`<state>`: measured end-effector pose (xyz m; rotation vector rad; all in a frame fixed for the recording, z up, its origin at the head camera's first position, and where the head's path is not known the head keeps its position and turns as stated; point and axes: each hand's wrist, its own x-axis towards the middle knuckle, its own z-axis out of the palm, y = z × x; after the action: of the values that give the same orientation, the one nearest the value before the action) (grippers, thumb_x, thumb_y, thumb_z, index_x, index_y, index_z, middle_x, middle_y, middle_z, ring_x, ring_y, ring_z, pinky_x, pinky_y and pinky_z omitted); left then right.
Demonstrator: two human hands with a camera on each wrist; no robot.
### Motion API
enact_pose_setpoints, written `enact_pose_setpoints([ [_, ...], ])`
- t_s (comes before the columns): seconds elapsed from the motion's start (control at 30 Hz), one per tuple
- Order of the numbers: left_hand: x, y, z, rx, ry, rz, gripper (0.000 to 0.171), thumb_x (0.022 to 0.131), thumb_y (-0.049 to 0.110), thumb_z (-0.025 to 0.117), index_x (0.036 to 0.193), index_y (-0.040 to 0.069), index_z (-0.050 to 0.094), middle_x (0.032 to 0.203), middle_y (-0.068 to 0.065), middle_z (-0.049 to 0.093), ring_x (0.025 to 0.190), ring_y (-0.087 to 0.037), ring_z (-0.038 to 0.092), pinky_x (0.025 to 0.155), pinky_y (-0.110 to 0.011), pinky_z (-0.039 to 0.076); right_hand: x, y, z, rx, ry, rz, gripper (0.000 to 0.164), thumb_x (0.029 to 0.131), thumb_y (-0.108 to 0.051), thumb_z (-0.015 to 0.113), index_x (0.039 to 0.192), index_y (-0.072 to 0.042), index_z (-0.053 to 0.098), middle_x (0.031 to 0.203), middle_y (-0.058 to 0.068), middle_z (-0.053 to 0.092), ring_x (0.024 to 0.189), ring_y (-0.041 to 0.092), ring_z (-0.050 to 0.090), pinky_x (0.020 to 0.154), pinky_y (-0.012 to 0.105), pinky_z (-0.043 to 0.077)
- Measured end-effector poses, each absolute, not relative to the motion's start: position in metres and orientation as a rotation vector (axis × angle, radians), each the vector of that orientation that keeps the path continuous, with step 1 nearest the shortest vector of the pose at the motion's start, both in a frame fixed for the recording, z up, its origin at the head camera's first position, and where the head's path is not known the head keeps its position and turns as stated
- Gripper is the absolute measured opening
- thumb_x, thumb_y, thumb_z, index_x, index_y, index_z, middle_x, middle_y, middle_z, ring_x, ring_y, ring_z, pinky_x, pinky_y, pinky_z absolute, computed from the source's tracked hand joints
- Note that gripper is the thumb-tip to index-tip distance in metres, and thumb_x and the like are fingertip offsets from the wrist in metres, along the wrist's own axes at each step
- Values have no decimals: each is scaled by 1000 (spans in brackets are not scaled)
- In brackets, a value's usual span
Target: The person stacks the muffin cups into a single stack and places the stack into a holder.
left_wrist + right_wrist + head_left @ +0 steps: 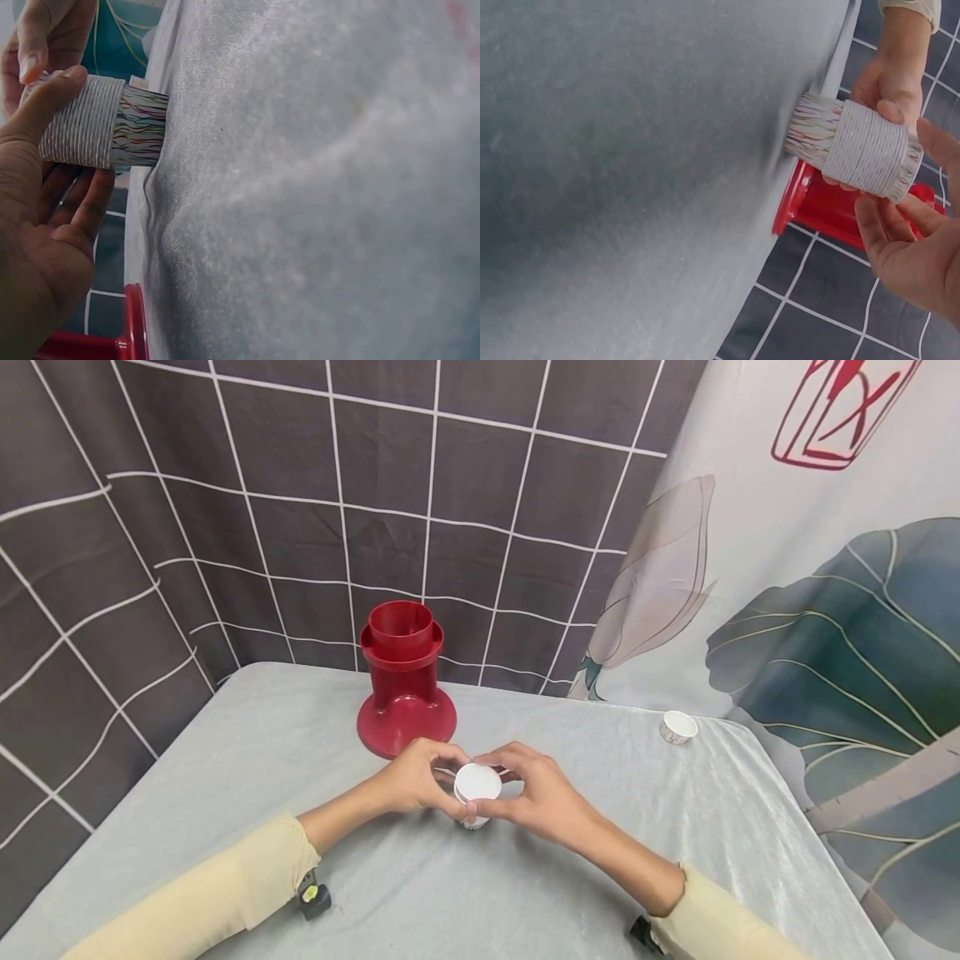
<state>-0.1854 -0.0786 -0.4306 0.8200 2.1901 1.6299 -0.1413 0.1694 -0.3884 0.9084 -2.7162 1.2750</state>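
A stack of nested paper baking cups (477,782) stands upright on the cloth between my hands. Its closely layered white rims (86,124) show from the side, and the lowest cup has thin coloured streaks on its wall. My left hand (420,779) grips the stack from the left, thumb in front and fingers behind. From the right, my right hand (543,789) holds the upper rim between thumb and fingers. In the right wrist view a streaked band (909,169) shows at the stack's upper end, partly behind fingers.
Behind my left hand stands a red plastic holder (405,693) with a round base and tube-like top. A single white paper baking cup (678,727) sits at the table's far right. Pale cloth covers the table (285,727); a dark gridded curtain (390,460) hangs behind it.
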Motion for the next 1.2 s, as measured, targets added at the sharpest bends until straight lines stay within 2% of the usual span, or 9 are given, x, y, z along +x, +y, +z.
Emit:
enact_pose_setpoints([
  [0.23, -185, -78, -429, 802, 2196, 1614, 45, 79, 10, 102, 120, 6, 84, 116, -9, 83, 107, -19, 77, 99, -31, 69, -141, 171, -391, 908, -2729, 1284, 42, 93, -28, 95, 131, -16, 83, 122, -2, 78, 108, 14, 74, 97, 35, 69],
  [0.47, -184, -76, -429, 795, 2180, 1628, 48, 78, 9, 104, 122, 7, 84, 119, -9, 83, 108, -19, 78, 99, -33, 70, -139, 171, -394, 843, -2730, 1305, 41, 92, -25, 96, 130, -13, 85, 117, -1, 79, 108, 17, 76, 97, 45, 70],
  [0.7, -184, -78, -432, 805, 2156, 1651, 50, 78, 8, 103, 123, 6, 84, 119, -11, 83, 107, -20, 78, 99, -32, 69, -138, 168, -396, 768, -2758, 1342, 43, 88, -27, 99, 127, -13, 86, 115, -2, 79, 105, 16, 78, 93, 30, 69],
  [0.87, -183, -80, -434, 809, 2151, 1659, 50, 78, 8, 103, 124, 6, 84, 119, -11, 83, 106, -20, 78, 98, -32, 69, -139, 166, -395, 714, -2793, 1368, 45, 86, -30, 100, 126, -14, 87, 115, -2, 79, 99, 13, 82, 84, 29, 66],
  [1.03, -182, -80, -433, 807, 2139, 1668, 48, 78, 7, 103, 122, 6, 84, 117, -10, 83, 105, -20, 79, 99, -33, 70, -139, 165, -395, 713, -2791, 1338, 45, 85, -30, 101, 125, -14, 88, 112, -7, 79, 104, 10, 73, 79, 26, 61],
  [1.2, -182, -79, -433, 801, 2139, 1664, 47, 78, 7, 103, 121, 6, 84, 117, -10, 83, 105, -20, 79, 98, -32, 69, -139, 165, -396, 726, -2781, 1313, 42, 84, -31, 102, 120, -14, 89, 110, -9, 80, 101, 9, 69, 77, 23, 58],
])
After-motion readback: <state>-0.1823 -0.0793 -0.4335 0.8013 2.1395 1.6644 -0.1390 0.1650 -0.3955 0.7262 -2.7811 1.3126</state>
